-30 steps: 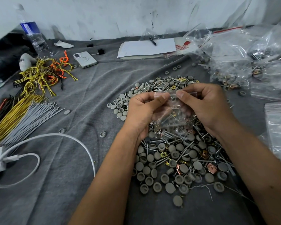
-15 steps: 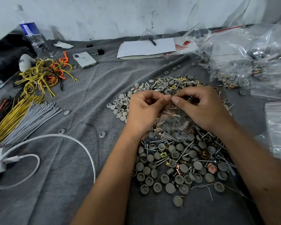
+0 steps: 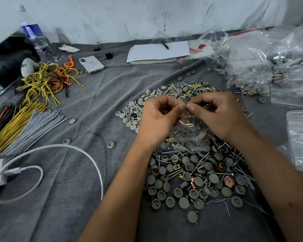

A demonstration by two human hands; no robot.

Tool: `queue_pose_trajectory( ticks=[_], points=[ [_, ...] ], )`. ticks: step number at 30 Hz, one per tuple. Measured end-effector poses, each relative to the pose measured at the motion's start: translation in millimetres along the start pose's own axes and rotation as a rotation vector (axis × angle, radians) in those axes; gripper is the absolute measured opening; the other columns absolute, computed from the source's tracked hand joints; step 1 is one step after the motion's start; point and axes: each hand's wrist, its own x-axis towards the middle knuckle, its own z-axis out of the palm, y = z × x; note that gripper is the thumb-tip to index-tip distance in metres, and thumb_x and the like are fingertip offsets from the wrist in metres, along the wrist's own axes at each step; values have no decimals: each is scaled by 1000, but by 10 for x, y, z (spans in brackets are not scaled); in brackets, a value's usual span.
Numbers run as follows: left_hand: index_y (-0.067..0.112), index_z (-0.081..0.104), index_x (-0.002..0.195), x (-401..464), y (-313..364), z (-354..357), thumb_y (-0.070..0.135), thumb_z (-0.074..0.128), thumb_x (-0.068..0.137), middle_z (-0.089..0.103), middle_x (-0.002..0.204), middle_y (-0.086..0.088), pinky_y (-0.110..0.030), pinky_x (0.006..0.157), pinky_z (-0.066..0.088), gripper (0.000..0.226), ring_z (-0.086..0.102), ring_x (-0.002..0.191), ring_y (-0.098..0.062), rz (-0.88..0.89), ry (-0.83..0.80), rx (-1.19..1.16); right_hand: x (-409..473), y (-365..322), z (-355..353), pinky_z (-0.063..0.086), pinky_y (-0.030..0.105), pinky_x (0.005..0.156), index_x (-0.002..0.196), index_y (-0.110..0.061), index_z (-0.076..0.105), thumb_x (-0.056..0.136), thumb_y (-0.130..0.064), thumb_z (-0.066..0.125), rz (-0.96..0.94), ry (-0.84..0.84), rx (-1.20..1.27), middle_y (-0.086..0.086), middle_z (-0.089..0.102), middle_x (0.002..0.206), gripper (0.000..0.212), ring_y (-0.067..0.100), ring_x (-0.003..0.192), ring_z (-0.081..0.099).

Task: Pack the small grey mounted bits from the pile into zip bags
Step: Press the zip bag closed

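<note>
While held over the heap: both thumbs and forefingers meeting at the top edge of one small clear bag.
Left hand (image 3: 158,119): pinching the bag's mouth at centre frame, other fingers curled in.
Right hand (image 3: 220,116): pinching the same edge, tip to tip with the left.
Zip bag (image 3: 191,131): hanging below the fingers, screws and copper clips visible inside, bottom resting on the pile.
Pile (image 3: 185,172): grey caps, screws and clips spread from centre to lower right of frame.
Step, judged: pressing the zip strip shut.
Risk: strip only partly sealed, since the pinch covers one spot; contents spilling back if lifted.
Risk: screw points poking through the thin film under a hard squeeze.
Filled bags (image 3: 262,67): heaped at upper right.
Cable (image 3: 87,154): looped at lower left.
</note>
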Motion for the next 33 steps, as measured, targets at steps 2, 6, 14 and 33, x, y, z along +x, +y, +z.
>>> queue_pose_trajectory(
  ticks=[2,6,14,33],
  points=[
    [7,74,88,5,-9,-14,0,71,95,76,81,-13,-40,66,63,10,74,69,-28,12,-4,31,-2,6,11,47,8,66,93,-22,79,91,-19,77,0,-2,-15,-13,73,83,4,-3,77,67],
    [8,75,87,1,-24,-3,5,71,96,76,80,-11,-48,67,64,10,75,69,-33,51,-1,122,-2,9,-2,45,6,66,91,-23,77,91,-17,77,-23,-2,-36,-16,71,82,6,-4,76,66],
    [7,69,87,-7,-32,18,9,71,97,71,73,-9,-47,59,58,11,67,62,-36,132,48,193,-10,-23,36,47,10,61,91,-23,75,94,-20,74,-4,4,-28,-12,72,79,5,-2,70,66],
    [7,70,91,16,-41,-17,5,69,97,71,78,-11,-34,56,55,6,66,64,-28,89,60,60,-5,-32,-6,51,13,64,90,-21,78,89,-13,79,18,34,57,-9,73,78,8,-1,70,67]
  ],
)
